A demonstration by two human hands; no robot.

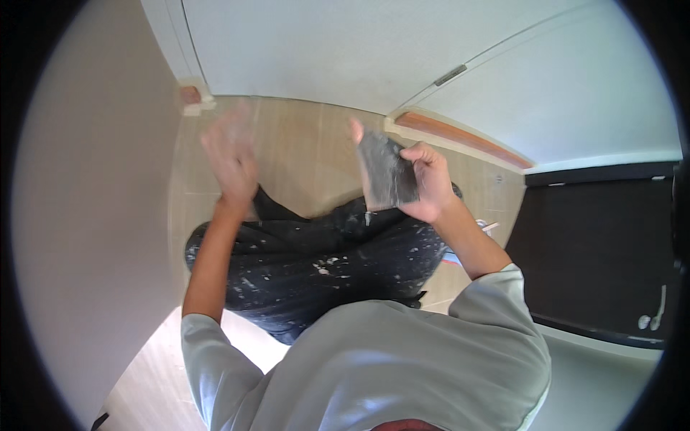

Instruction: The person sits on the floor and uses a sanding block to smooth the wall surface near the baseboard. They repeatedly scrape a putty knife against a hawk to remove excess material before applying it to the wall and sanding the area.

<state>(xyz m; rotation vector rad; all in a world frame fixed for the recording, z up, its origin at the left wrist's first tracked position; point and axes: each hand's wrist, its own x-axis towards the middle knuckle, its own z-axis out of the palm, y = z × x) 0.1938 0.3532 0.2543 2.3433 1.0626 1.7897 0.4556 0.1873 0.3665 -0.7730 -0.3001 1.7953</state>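
Note:
My right hand (431, 179) grips a dark grey sheet of sandpaper (384, 169), thumb over its right edge and a fingertip showing past its upper left corner. Pale dust and whitish streaks mark the sheet's face, and a lighter edge runs down its left side. Below it are my paint-spotted dark trousers (330, 266). To the left, my left hand (231, 154) is raised above the floor near the wall. It is blurred by motion, but its fingers look stretched out and nothing shows in them.
A plain wall (93, 179) rises on the left. Ahead stand white door panels (323, 50), with a small latch plate (451, 75) at an edge. A reddish-brown wooden strip (463, 136) runs along the base. On the right is a dark door (596, 244) with a handle, above pale plank flooring (302, 136).

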